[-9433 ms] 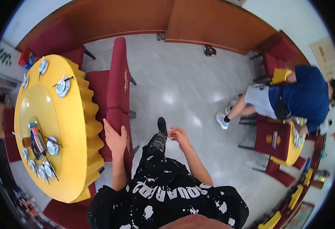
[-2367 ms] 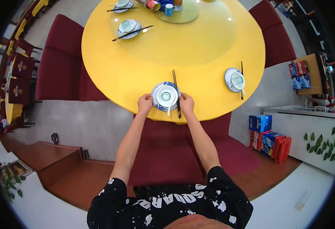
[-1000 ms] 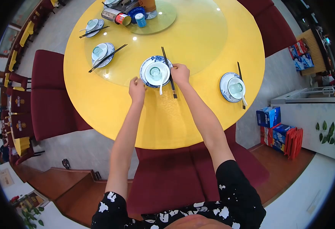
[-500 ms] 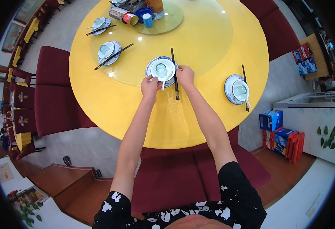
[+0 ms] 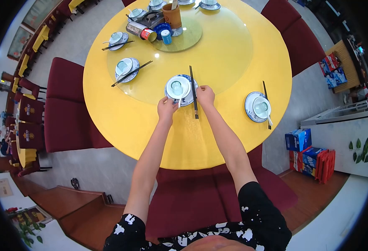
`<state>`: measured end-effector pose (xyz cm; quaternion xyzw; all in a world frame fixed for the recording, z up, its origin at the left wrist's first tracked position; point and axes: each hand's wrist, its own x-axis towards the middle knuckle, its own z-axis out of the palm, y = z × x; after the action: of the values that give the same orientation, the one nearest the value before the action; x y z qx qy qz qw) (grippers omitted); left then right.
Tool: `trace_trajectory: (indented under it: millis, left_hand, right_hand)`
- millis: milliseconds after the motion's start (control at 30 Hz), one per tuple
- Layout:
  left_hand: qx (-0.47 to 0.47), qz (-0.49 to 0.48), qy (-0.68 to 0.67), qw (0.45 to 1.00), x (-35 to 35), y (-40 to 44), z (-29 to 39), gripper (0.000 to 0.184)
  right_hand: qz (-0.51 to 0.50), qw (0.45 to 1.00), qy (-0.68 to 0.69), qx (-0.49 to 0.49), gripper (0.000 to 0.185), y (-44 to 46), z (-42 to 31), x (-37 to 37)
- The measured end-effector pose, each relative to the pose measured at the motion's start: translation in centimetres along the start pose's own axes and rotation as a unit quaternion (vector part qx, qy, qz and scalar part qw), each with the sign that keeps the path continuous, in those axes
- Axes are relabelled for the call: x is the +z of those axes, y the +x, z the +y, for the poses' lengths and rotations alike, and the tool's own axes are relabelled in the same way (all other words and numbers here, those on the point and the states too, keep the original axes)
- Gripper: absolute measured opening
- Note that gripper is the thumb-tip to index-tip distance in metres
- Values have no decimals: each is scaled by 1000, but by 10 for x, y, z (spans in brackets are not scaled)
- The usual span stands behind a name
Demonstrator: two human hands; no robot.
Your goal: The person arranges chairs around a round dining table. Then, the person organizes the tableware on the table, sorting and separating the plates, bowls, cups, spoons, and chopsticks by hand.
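Note:
A blue-rimmed plate (image 5: pixel 186 101) lies on the yellow round table near the glass turntable, with a white dish (image 5: pixel 185 90), a pale green glass (image 5: pixel 176 88) and a white spoon (image 5: pixel 180 101) stacked on it. My left hand (image 5: pixel 166 109) pinches the stack's lower-left rim, close to the spoon; its fingertips are partly hidden. On the other side, my right hand (image 5: pixel 205 96) is closed at the plate's right rim, touching or beside the black chopsticks (image 5: pixel 193 92). The chopsticks lie lengthwise just right of the plate.
Similar settings stand left (image 5: pixel 127 70) and right (image 5: pixel 258 107) on the yellow tablecloth (image 5: pixel 129 121). The turntable (image 5: pixel 188 39) carries a brown container (image 5: pixel 172 17) and a blue-white can (image 5: pixel 166 37). Maroon chairs (image 5: pixel 69 121) surround the table; boxes (image 5: pixel 298 139) stand at right.
Since the earlier view at the table, the plate stack and chopsticks have moved inward from the table's front edge. My left hand let go of the rim, then closed on it again.

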<state>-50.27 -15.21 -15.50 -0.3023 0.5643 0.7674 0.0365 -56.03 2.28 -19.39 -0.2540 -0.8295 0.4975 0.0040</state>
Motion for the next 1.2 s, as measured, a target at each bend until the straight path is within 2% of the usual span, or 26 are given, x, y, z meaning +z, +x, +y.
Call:
trace_trajectory:
  millis: [100, 200, 267, 333, 400, 467, 533, 600, 700, 767, 833, 900, 933, 1000, 1100, 1200]
  left_hand:
    - [26, -9, 16, 999, -27, -37, -5, 46]
    - [6, -16, 40, 999, -63, -101, -19, 43]
    - [-27, -62, 84, 994, -89, -143, -41, 40]
    - [-71, -148, 165, 972, -110, -192, -61, 37]
    - [-102, -243, 237, 935, -119, -256, -73, 35]
    - [-83, -324, 284, 899, -120, -318, -72, 36]
    - [-33, -399, 302, 865, -124, -366, -93, 37]
    - [-5, -458, 330, 826, -124, -410, -100, 38]
    - [8, -491, 375, 787, -110, -468, -95, 41]
    - [202, -486, 420, 739, -100, -485, -112, 41]
    - [216, -457, 450, 736, -86, -505, -113, 41]
    - [206, -439, 476, 733, -65, -512, -119, 43]
    - [171, -431, 470, 751, -48, -513, -121, 43]
    - [132, -417, 455, 776, -11, -516, -134, 45]
    - [138, -400, 446, 789, 57, -518, -161, 46]
    - [172, -393, 459, 778, 130, -529, -179, 42]
  right_hand:
    - [11, 999, -26, -40, 39, -28, -1, -30]
    - [-40, 996, -8, -78, 37, -74, 21, -70]
    - [-91, 990, -25, -109, 36, -121, 41, -110]
    - [-155, 978, -64, -128, 35, -172, 67, -159]
    - [-222, 961, -134, -101, 35, -221, 89, -215]
    - [-239, 941, -213, -107, 35, -270, 93, -275]
    - [-208, 930, -270, -138, 35, -319, 91, -326]
    - [-117, 947, -256, -152, 33, -370, 82, -370]
    - [42, 968, -190, -161, 28, -426, 101, -414]
    - [151, 946, -210, -196, 28, -444, 122, -443]
    - [274, 902, -265, -203, 29, -452, 141, -471]
    - [367, 866, -296, -166, 30, -452, 163, -498]
    - [395, 860, -293, -136, 30, -446, 179, -512]
    - [395, 893, -207, -63, 32, -423, 220, -543]
    - [248, 967, -16, 52, 33, -375, 288, -585]
    - [2, 995, 65, 78, 39, -332, 324, -613]
